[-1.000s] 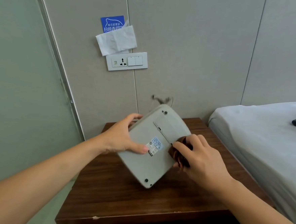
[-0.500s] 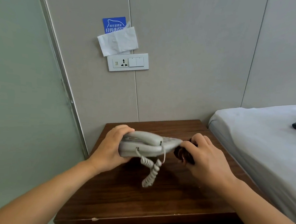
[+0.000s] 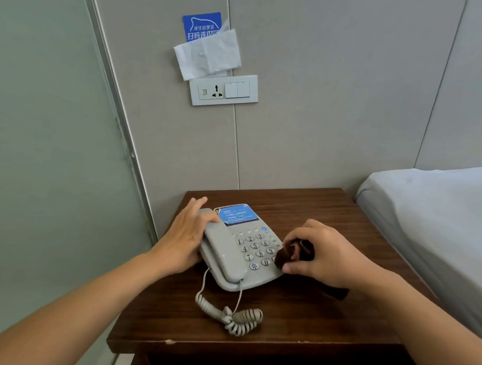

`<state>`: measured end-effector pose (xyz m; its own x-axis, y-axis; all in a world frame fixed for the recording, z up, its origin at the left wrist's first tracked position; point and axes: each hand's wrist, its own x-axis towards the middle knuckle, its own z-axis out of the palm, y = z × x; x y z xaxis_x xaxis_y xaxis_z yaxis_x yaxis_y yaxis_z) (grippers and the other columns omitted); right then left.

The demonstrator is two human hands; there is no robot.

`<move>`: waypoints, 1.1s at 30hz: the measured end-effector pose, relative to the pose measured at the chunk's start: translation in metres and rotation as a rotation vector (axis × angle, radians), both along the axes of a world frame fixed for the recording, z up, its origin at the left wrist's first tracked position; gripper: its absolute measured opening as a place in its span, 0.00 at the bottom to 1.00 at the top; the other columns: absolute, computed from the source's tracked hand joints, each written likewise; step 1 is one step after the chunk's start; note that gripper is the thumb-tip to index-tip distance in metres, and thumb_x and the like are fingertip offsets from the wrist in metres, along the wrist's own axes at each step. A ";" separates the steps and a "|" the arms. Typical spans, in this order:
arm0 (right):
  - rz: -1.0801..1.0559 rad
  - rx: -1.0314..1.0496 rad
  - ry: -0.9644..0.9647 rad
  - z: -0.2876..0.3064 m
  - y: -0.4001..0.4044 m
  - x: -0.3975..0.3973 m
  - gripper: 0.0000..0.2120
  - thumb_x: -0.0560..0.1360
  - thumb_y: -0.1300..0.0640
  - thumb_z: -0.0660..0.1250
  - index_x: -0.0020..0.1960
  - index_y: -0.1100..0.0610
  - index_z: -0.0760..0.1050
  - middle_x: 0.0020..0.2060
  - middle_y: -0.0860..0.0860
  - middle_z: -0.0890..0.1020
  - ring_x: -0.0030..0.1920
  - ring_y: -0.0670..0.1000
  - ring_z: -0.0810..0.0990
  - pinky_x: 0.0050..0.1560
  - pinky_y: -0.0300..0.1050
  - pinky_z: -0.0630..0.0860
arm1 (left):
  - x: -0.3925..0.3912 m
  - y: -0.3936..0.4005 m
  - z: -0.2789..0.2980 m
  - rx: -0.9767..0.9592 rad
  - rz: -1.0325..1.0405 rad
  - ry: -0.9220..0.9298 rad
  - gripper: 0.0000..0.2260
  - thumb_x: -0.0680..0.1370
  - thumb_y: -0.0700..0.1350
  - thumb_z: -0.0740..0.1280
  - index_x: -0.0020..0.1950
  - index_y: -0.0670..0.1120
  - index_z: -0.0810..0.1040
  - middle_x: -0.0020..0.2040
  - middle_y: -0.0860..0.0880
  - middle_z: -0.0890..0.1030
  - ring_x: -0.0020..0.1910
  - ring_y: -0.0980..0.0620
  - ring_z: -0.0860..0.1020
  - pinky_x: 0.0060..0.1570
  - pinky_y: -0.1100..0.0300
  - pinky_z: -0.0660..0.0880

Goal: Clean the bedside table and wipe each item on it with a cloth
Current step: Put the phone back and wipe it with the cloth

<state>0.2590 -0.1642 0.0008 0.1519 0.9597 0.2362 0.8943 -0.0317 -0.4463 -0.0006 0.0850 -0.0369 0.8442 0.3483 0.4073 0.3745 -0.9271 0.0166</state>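
The left hand [image 3: 186, 237] is laid against the left side of the telephone [image 3: 240, 250], its fingers nearly straight and spread a little, the thumb resting on the upper end of the handset [image 3: 223, 249]. Nothing is gripped by it. The right hand [image 3: 324, 256] is held at the right edge of the telephone, its fingers curled round a bunched dark brown cloth [image 3: 293, 253], which is pressed against the keypad's right side, near the lower buttons. A further dark fold of the cloth is seen beneath the right wrist.

The telephone is set upright on the bedside table [image 3: 295, 323], towards the back left part of its top, with the handset lying in its cradle along the left side and a blue label above the number keys. The coiled cord [image 3: 229, 314] is trailed from the telephone's front edge and lies in a loose heap in front of it, near the table's front edge.

Behind the telephone, on the wall, a socket panel [image 3: 223, 90] is mounted, with a white tissue [image 3: 207, 54] tucked above it and partly covering a blue sign [image 3: 201, 22]. To the right of the telephone, just beside the table, the corner of a bed [image 3: 437, 219] with a pale sheet is seen. To its left a grey-green panel [image 3: 37, 139] is stood.
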 end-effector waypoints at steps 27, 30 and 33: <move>0.094 -0.133 0.298 -0.002 0.033 -0.029 0.18 0.63 0.46 0.84 0.48 0.43 0.81 0.43 0.41 0.85 0.44 0.42 0.84 0.47 0.39 0.80 | -0.013 -0.123 0.018 -0.622 0.433 0.117 0.63 0.63 0.73 0.76 0.80 0.61 0.33 0.69 0.46 0.69 0.70 0.43 0.68 0.67 0.49 0.68; 0.073 -0.104 0.318 -0.010 0.054 -0.049 0.19 0.61 0.43 0.84 0.48 0.40 0.81 0.44 0.40 0.85 0.46 0.40 0.83 0.50 0.40 0.81 | -0.024 -0.078 0.012 -0.645 0.428 0.127 0.67 0.61 0.63 0.81 0.80 0.63 0.31 0.72 0.45 0.69 0.71 0.43 0.69 0.69 0.47 0.70; 0.062 -0.100 0.363 -0.013 0.093 -0.064 0.19 0.61 0.42 0.84 0.49 0.41 0.81 0.46 0.41 0.86 0.48 0.41 0.84 0.54 0.43 0.82 | -0.045 -0.018 0.014 -0.694 0.379 0.094 0.66 0.63 0.53 0.84 0.83 0.59 0.35 0.79 0.46 0.67 0.73 0.47 0.70 0.72 0.53 0.69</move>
